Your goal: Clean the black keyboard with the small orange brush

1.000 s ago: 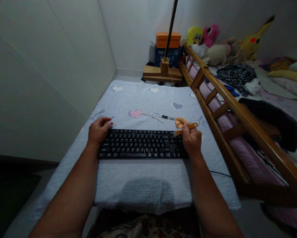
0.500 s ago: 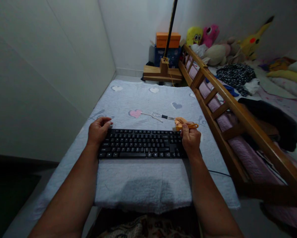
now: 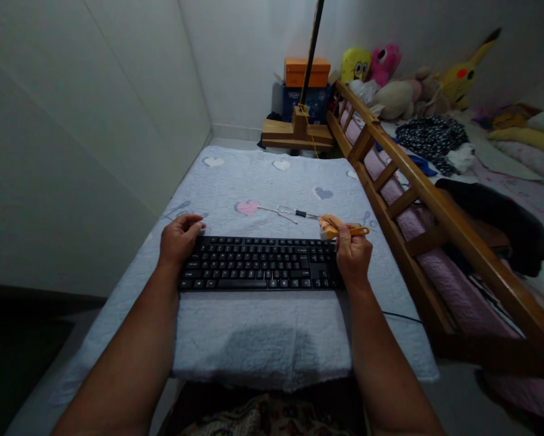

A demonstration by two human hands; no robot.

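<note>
Black and long, the keyboard [image 3: 253, 263] runs left to right across the table [image 3: 235, 327], its left end at the left hand [image 3: 178, 239], whose grip I can't make out, while the nearer right hand's [image 3: 354, 253] fingers pinch an orange brush [image 3: 359, 231], bristles leftward, by its far edge.

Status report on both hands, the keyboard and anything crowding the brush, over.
Right hand gripping orange brush. Left hand at left end of black keyboard. Keyboard flat on heart-patterned cover. Orange cloth close behind brush.

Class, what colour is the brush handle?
The brush handle is yellow-orange, clearest in the head view.
</note>
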